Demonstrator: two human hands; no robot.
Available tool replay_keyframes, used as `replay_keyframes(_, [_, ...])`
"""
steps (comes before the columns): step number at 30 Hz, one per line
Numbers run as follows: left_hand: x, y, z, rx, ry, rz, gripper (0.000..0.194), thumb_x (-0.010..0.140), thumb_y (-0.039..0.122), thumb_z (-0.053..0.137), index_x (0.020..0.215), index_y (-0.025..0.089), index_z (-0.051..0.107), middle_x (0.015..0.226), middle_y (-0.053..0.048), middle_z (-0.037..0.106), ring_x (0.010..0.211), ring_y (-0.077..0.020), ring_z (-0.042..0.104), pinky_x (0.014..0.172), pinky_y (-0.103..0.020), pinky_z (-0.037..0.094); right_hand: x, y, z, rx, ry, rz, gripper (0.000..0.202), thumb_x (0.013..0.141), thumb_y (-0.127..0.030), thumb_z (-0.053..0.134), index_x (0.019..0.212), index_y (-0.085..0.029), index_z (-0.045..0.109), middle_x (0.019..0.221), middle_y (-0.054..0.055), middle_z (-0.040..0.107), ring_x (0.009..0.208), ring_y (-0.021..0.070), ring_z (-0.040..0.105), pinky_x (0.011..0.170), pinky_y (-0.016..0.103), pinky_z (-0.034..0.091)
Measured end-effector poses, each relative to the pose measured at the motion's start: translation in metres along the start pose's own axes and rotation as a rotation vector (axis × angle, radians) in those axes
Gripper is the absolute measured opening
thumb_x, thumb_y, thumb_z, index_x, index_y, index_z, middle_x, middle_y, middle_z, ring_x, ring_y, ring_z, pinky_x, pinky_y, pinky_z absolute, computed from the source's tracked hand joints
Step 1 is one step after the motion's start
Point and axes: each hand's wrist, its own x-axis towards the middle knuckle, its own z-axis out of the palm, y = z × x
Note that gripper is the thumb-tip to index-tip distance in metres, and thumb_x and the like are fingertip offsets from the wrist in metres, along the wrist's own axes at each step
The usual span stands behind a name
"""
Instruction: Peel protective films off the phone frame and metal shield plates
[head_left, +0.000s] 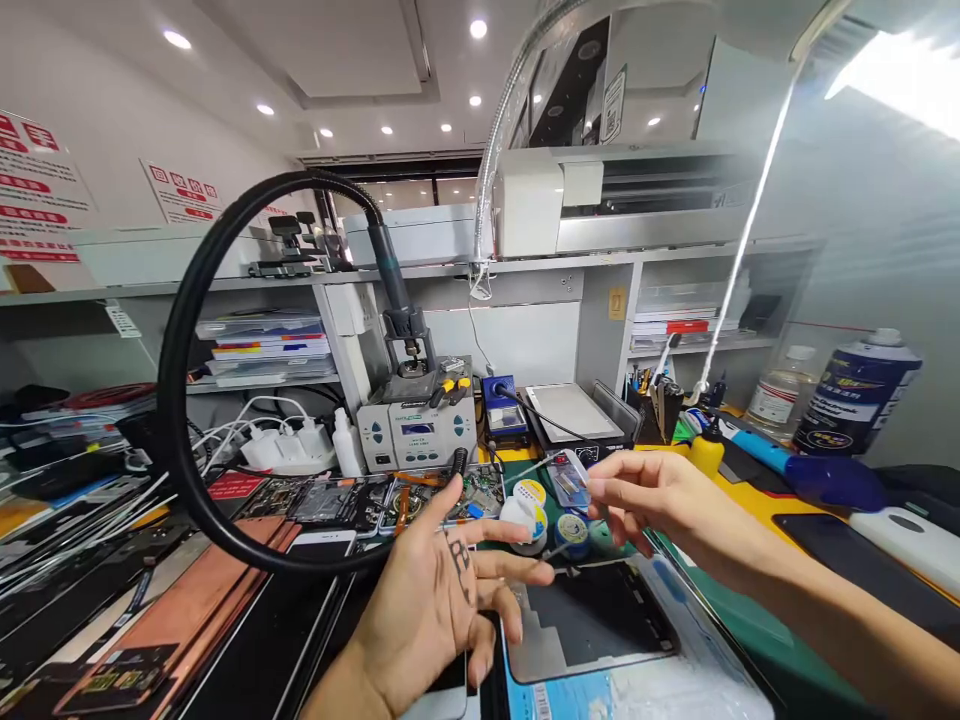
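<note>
My left hand (pixel 442 600) is palm up, with its fingers spread apart. On its palm are dark angular lines (pixel 459 565); whether they are a marking or a thin part, I cannot tell. My right hand (pixel 652 495) is raised to the right, thumb and fingertips pinched together; anything between them is too small to make out. Below both hands lies a flat dark grey panel (pixel 600 615) on a blue and white plastic wrapper (pixel 577 695). Beyond the right fingertips sits a small clear case (pixel 566 482), near a white round tub (pixel 523 518) and a solder spool (pixel 571 530).
A hot-air station (pixel 420 435) stands at the back, its thick black hose (pixel 176 400) looping on the left. Phone parts (pixel 330 500) and a copper-coloured phone back (pixel 195 620) crowd the left. At right are a blue spray can (pixel 855 395) and a yellow bottle (pixel 706 455).
</note>
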Motion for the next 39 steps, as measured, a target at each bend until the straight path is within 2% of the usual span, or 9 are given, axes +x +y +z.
replay_keyframes(2, [0.0,0.0,0.0,0.035,0.101,0.111,0.062,0.097,0.063,0.041,0.111,0.007,0.063,0.107,-0.026,0.074,0.058,-0.0202,0.069,0.034,-0.023,0.049,0.002,0.003,-0.003,0.045,0.043,0.011,0.032,0.077,-0.044,0.085,0.078,-0.015,0.069,0.069,0.001,0.07,0.053,0.0112,0.06,0.044,0.02,0.041])
replay_keyframes(5, [0.002,-0.002,0.003,0.124,0.281,0.313,0.033,0.097,0.037,0.058,0.112,0.009,0.065,0.103,-0.018,0.075,0.061,-0.0141,0.066,0.038,-0.019,0.049,0.003,0.006,-0.005,0.115,0.087,0.051,0.028,0.079,-0.038,0.083,0.079,-0.016,0.066,0.073,0.002,0.071,0.055,0.011,0.063,0.046,0.019,0.041])
replay_keyframes(7, [0.004,-0.005,0.005,0.179,0.377,0.399,0.025,0.093,0.027,0.065,0.11,0.009,0.068,0.099,-0.014,0.075,0.059,-0.0121,0.063,0.039,-0.018,0.048,0.001,0.008,-0.004,0.147,0.092,0.082,0.027,0.079,-0.036,0.082,0.079,-0.017,0.065,0.076,0.003,0.072,0.058,0.0123,0.066,0.046,0.018,0.041])
replay_keyframes(14, [0.006,-0.013,0.002,0.292,0.552,0.652,0.023,0.083,0.034,0.076,0.092,0.013,0.075,0.098,-0.009,0.075,0.065,-0.0143,0.064,0.043,-0.02,0.049,-0.003,0.014,-0.001,0.129,-0.01,0.138,0.031,0.076,-0.042,0.084,0.079,-0.018,0.065,0.074,0.003,0.071,0.065,0.0167,0.068,0.048,0.021,0.044])
replay_keyframes(16, [0.004,-0.011,-0.002,0.295,0.609,0.735,0.02,0.082,0.033,0.076,0.088,0.014,0.075,0.096,-0.008,0.076,0.065,-0.0146,0.064,0.044,-0.02,0.049,-0.003,0.017,-0.003,-0.025,-0.046,0.115,0.031,0.078,-0.044,0.082,0.089,-0.017,0.069,0.077,0.003,0.071,0.069,0.0186,0.067,0.051,0.023,0.045])
replay_keyframes(20, [0.0,-0.002,-0.008,0.269,0.725,0.888,0.01,0.08,0.027,0.075,0.08,0.017,0.072,0.082,-0.002,0.075,0.061,-0.0141,0.065,0.045,-0.021,0.048,-0.008,0.023,-0.006,-0.649,-0.049,-0.037,0.031,0.084,-0.048,0.076,0.104,-0.024,0.074,0.095,0.003,0.072,0.081,0.0213,0.063,0.068,0.03,0.047])
replay_keyframes(25, [-0.003,0.005,-0.011,0.248,0.76,0.944,0.012,0.08,0.028,0.076,0.076,0.018,0.071,0.076,-0.001,0.073,0.059,-0.0151,0.064,0.044,-0.022,0.048,-0.011,0.028,0.002,-0.898,-0.141,-0.145,0.022,0.087,-0.042,0.072,0.1,-0.025,0.075,0.103,0.005,0.07,0.095,0.0262,0.065,0.083,0.035,0.049])
replay_keyframes(29, [-0.004,0.003,-0.01,0.269,0.741,0.94,0.012,0.08,0.029,0.076,0.076,0.018,0.072,0.075,-0.001,0.072,0.06,-0.0156,0.064,0.045,-0.023,0.049,-0.008,0.029,0.008,-0.911,-0.142,-0.171,0.011,0.09,-0.029,0.065,0.088,-0.023,0.074,0.103,0.006,0.069,0.099,0.0261,0.065,0.087,0.036,0.048])
replay_keyframes(39, [-0.005,-0.001,-0.012,0.33,0.734,0.929,0.012,0.083,0.03,0.074,0.077,0.02,0.073,0.075,0.001,0.072,0.061,-0.0143,0.065,0.048,-0.021,0.05,-0.006,0.033,0.009,-0.871,-0.113,-0.199,0.009,0.087,-0.019,0.062,0.08,-0.023,0.067,0.103,0.004,0.07,0.099,0.0242,0.064,0.09,0.035,0.048])
